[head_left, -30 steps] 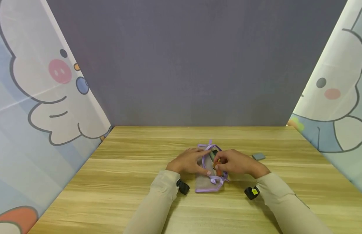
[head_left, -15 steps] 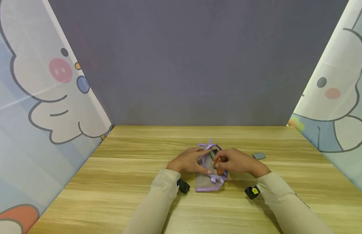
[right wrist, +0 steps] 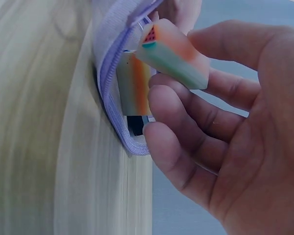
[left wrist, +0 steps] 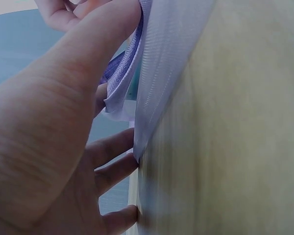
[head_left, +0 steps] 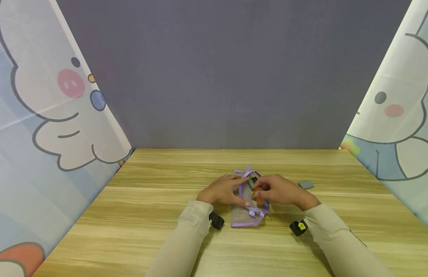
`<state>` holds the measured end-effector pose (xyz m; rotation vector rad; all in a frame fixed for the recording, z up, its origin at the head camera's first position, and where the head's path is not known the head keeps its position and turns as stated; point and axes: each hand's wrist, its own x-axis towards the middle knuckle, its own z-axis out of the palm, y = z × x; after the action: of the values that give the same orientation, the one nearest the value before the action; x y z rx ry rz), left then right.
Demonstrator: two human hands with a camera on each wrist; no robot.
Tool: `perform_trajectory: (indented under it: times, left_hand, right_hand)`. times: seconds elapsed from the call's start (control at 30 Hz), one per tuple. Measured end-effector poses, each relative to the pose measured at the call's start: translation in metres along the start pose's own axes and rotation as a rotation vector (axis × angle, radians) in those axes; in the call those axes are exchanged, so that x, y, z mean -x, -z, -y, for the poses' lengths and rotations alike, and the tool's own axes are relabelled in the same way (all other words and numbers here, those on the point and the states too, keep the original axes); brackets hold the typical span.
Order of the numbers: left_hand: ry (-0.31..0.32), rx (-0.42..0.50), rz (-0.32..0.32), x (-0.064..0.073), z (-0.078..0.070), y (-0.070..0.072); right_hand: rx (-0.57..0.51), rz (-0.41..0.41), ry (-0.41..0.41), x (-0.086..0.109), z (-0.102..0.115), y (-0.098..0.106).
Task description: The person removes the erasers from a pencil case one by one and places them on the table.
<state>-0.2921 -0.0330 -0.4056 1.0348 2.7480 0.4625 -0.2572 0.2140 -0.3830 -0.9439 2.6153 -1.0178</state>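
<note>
A mesh zip pouch (head_left: 239, 215) with purple edging lies on the table, its mouth spread. My left hand (head_left: 221, 190) touches the pouch's rim with its thumb and forefinger, which are straight and wide apart. In the left wrist view its other fingers (left wrist: 115, 171) stretch along the pouch's underside. My right hand (head_left: 281, 191) pinches an eraser (right wrist: 174, 54) with orange and green bands and a watermelon picture, at the pouch's mouth. Inside the pouch sit a second banded block (right wrist: 133, 83), orange and pale green, and a dark piece (right wrist: 136, 125), partly hidden.
A small grey flat block (head_left: 305, 185) lies on the wooden table (head_left: 148, 215), right of the pouch. A dark grey panel (head_left: 214, 77) stands behind the table. Cartoon-printed sheets (head_left: 72, 142) flank both sides.
My right hand has lifted the eraser slightly and tilted it at the pouch's mouth. The left hand and the pouch stay where they were.
</note>
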Motion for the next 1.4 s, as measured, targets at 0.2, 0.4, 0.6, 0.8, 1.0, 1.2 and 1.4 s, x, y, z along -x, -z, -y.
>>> perform_trajectory:
  times: [0.2,0.4,0.6,0.8,1.0,1.2,1.4]
  left_hand:
    - [0.001,0.005,0.000,0.0011,-0.0007,0.0015]
    - [0.012,-0.008,0.006,0.0003,-0.0006,0.0022]
    - [0.015,-0.008,0.005,-0.0013,0.0011,0.0026]
    - [0.001,0.007,-0.002,0.0004,0.0021,0.0048]
    - [0.018,0.004,0.004,0.0043,0.0065,0.0055]
    - [0.024,0.010,0.004,0.0038,0.0054,0.0043]
    - [0.035,-0.007,0.000,0.0026,-0.0010,0.0036]
  right_hand:
    - [0.024,-0.041,0.006,-0.0001,0.0011,0.0006]
    - [0.034,-0.073,0.010,0.0012,0.0035,0.0035]
    - [0.049,-0.118,-0.008,0.0006,0.0041,0.0067]
    - [0.030,-0.151,-0.021,-0.0007,0.0058,0.0093]
    - [0.007,-0.147,-0.033,-0.0066,0.0046,0.0048]
    - [0.011,-0.168,-0.055,-0.0027,0.0025,0.0060]
    - [0.036,-0.182,-0.069,0.0022,-0.0018,0.0095]
